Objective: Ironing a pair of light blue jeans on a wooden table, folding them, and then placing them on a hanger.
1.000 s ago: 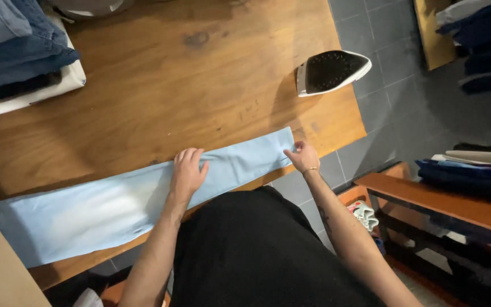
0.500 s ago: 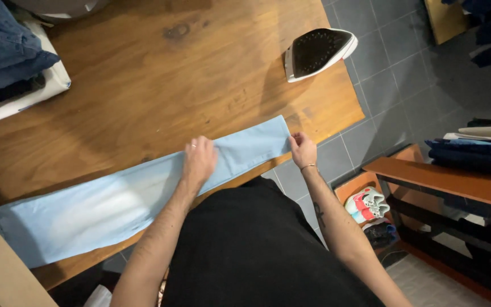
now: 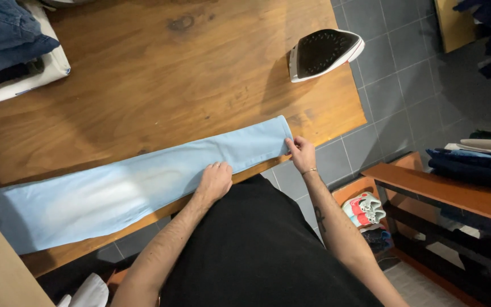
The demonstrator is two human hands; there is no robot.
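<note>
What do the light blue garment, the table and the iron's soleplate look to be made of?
Light blue garment: woven cloth, matte, likely cotton; it lies flat with soft creases. Table: wood, lightly glossy; grain and knots show. Iron: dark soleplate, probably coated metal with rows of steam holes, in a white plastic-looking body.
</note>
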